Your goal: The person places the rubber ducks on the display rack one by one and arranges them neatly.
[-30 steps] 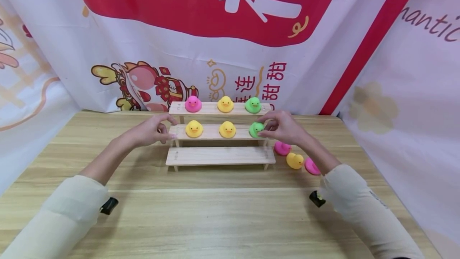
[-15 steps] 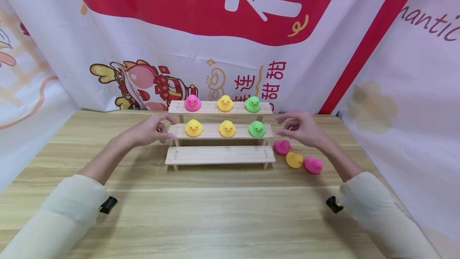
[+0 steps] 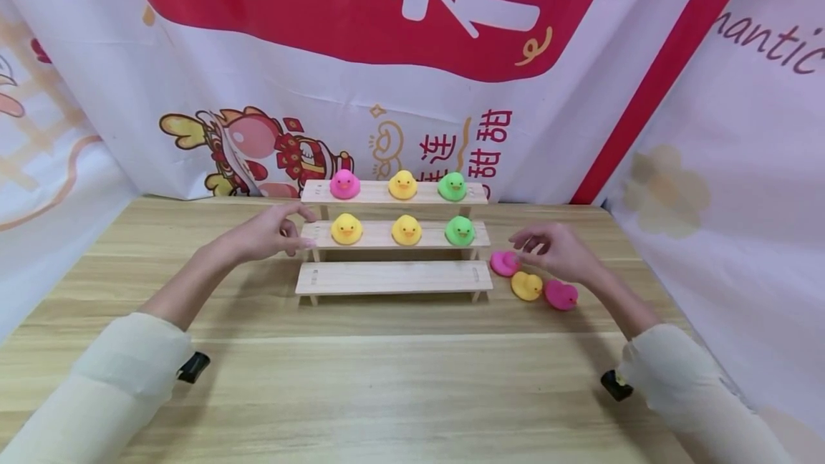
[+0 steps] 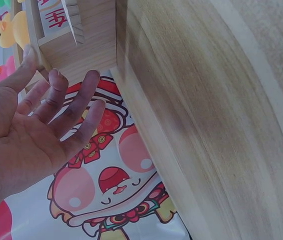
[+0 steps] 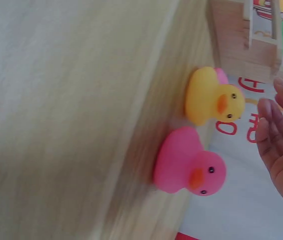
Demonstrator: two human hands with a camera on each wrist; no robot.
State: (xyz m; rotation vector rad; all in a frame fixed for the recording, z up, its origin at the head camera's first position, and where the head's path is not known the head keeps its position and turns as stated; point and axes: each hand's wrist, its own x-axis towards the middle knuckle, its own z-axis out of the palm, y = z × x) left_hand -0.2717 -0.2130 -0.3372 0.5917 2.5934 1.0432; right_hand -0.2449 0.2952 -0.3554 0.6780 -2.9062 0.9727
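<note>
A three-tier wooden rack (image 3: 394, 278) stands on the table. On its top tier sit a pink duck (image 3: 344, 184), a yellow duck (image 3: 402, 185) and a green duck (image 3: 452, 187). The middle tier bears two yellow ducks, one at left (image 3: 346, 228), one at centre (image 3: 407, 230), and a green duck (image 3: 460, 231). My left hand (image 3: 267, 233) is at the middle tier's left end, thumb against the board, the other fingers loosely spread in the left wrist view. With nothing in its fingers, my right hand (image 3: 557, 253) is just above a pink duck (image 3: 504, 263) right of the rack.
Beside that pink duck, a yellow duck (image 3: 526, 286) and another pink duck (image 3: 561, 295) lie on the wooden table (image 3: 387, 385). Printed cloth (image 3: 309, 84) hangs behind the rack and along both sides.
My right hand has let go of the green duck on the middle tier, moved right, then lowered toward the loose ducks. My left hand has stayed at the rack's left end.
</note>
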